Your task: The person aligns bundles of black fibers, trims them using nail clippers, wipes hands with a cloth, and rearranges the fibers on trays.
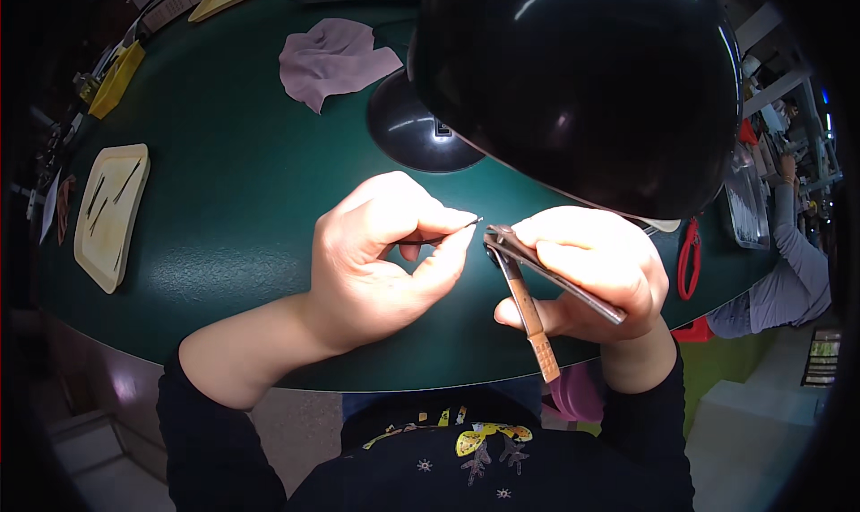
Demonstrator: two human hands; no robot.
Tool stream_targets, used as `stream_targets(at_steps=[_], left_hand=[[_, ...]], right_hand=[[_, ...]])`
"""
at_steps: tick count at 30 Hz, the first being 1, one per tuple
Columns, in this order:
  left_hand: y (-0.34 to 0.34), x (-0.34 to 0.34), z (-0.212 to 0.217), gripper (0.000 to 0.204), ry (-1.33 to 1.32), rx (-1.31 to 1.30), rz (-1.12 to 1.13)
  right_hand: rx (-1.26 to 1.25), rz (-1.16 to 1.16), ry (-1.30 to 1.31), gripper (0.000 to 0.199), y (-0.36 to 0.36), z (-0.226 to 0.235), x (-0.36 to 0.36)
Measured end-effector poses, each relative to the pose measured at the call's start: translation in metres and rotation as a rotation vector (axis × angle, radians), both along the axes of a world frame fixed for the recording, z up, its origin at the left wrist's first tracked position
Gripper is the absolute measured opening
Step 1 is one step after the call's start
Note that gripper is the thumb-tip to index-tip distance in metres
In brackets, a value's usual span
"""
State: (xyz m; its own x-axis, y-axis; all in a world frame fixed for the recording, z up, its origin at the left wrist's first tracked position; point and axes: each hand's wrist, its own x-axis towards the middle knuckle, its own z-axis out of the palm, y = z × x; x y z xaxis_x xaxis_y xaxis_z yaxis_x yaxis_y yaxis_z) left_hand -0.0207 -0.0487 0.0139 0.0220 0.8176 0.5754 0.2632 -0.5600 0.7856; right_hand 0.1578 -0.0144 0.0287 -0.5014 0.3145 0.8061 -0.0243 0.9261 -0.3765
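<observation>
Above the green surface (233, 189), the left hand (358, 243) pinches a thin dark piece (421, 240), its tip just beside the head of a plier-like tool (528, 310); the right hand (609, 266) grips that tool, handles spread. Beyond stands a black domed lamp (573, 82), then a crumpled mauve cloth (336, 60).

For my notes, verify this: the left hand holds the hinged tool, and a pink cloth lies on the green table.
Wrong hand: the head view shows the right hand holding the hinged tool. A pink cloth lies on the green table.
</observation>
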Motion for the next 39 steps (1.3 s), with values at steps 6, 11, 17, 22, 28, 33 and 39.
stream_targets(at_steps=[6, 11, 17, 22, 28, 33, 39], left_hand=[[-0.0004, -0.0003, 0.0012, 0.012, 0.034, 0.023, 0.007], [0.0003, -0.0007, 0.0025, 0.011, 0.06, 0.014, -0.004], [-0.0001, -0.0025, 0.0025, 0.011, 0.086, 0.019, 0.004], [0.0004, -0.0015, 0.0036, 0.01, 0.085, 0.001, -0.007], [-0.0004, -0.0021, 0.0061, 0.01, 0.095, -0.003, -0.008], [0.0002, -0.0023, 0.006, 0.009, 0.096, -0.002, -0.034], [-0.0008, -0.0025, 0.0083, 0.008, 0.102, -0.056, -0.046]], right_hand=[[0.125, -0.009, 0.031, 0.04, -0.0003, 0.0027, -0.0055], [0.159, -0.017, 0.001, 0.035, 0.0004, 0.0031, -0.0047], [0.204, -0.041, 0.0, 0.03, 0.0013, 0.0002, -0.0072], [0.229, -0.06, -0.003, 0.029, 0.0012, -0.0013, -0.0046], [0.214, -0.048, 0.01, 0.029, 0.002, -0.0016, -0.0052], [0.212, -0.046, -0.037, 0.028, 0.0021, 0.0001, -0.0035], [0.272, -0.039, -0.054, 0.026, 0.0045, -0.003, -0.002]])
